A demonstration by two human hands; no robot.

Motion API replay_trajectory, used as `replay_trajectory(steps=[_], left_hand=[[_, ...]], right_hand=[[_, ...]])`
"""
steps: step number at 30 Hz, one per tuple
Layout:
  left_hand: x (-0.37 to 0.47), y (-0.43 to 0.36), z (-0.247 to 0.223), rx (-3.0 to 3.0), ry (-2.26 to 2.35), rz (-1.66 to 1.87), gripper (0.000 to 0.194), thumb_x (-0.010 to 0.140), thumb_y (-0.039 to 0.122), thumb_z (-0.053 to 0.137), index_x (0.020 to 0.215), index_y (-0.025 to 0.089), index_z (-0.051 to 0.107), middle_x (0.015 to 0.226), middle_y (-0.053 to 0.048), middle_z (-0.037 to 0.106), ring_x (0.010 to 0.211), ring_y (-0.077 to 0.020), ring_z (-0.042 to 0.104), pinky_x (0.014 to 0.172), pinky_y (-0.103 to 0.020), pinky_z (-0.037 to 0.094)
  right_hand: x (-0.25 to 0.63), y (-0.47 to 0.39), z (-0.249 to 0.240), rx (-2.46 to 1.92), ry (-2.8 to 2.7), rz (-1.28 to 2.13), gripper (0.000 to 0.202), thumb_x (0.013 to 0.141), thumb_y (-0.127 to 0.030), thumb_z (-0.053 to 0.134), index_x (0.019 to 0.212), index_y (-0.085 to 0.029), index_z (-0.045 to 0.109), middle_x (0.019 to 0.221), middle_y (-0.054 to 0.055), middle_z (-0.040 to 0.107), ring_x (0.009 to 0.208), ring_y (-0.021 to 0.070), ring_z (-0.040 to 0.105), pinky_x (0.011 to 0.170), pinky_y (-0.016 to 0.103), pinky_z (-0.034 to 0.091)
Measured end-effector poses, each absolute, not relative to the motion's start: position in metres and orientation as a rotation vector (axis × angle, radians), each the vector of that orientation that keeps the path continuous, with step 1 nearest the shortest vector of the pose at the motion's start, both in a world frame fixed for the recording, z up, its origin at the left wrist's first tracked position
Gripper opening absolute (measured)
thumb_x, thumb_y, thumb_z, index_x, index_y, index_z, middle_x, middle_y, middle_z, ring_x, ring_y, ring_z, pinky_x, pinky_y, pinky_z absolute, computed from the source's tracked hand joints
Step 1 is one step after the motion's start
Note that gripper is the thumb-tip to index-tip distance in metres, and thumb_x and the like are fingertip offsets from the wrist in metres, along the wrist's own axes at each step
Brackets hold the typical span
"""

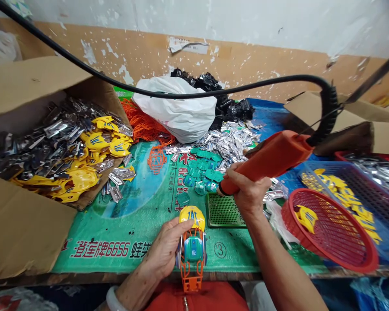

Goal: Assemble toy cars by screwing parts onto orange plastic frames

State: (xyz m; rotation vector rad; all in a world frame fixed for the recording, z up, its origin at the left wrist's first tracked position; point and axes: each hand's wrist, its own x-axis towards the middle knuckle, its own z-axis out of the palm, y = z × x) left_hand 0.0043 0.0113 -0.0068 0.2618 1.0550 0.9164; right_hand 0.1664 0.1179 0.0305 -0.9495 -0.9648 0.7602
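Note:
My left hand [164, 242] is closed around a toy car body [192, 248] near the table's front edge. It has a yellow hood, a green cab piece and an orange cage frame, with silvery strips along its sides. In my right hand [250, 190] is an orange-red corded power screwdriver [266, 157], tilted down to the left. Its dark nose is above the back edge of a green perforated tray [227, 211]; the bit is hidden. Behind the tray lie loose green cab pieces [201, 170] and a heap of silvery parts [227, 140].
A cardboard box [29, 224] at left holds dark shiny and yellow parts. Orange frames [142, 123], a white bag [178, 108] and black parts [236, 110] lie at the back. A red basket [330, 229] and blue crate [330, 168] stand right. A black cable [188, 94] hangs across.

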Motion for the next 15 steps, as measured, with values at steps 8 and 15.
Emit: replay_trajectory(steps=[8,15], left_hand=[[0.0059,0.0114,-0.0045,0.265,1.047,0.925,0.028,0.064,0.028,0.081,0.084,0.01,0.072,0.065,-0.005,0.071,0.048,-0.0112,0.059,0.047,-0.021,0.051],[0.0058,0.013,-0.0087,0.262,1.057,0.927,0.027,0.066,0.029,0.08,0.084,0.011,0.072,0.069,-0.006,0.072,0.051,-0.0122,0.062,0.048,-0.021,0.051]], right_hand=[[0.1662,0.1171,0.0323,-0.993,-0.982,0.746,0.014,0.056,-0.02,0.077,0.062,-0.016,0.065,0.059,-0.002,0.062,0.052,0.0143,0.057,0.055,0.031,0.048],[0.1654,0.1144,0.0338,-1.021,-1.002,0.717,0.015,0.053,-0.021,0.079,0.06,-0.018,0.066,0.059,-0.003,0.063,0.052,0.0134,0.056,0.052,0.03,0.048]])
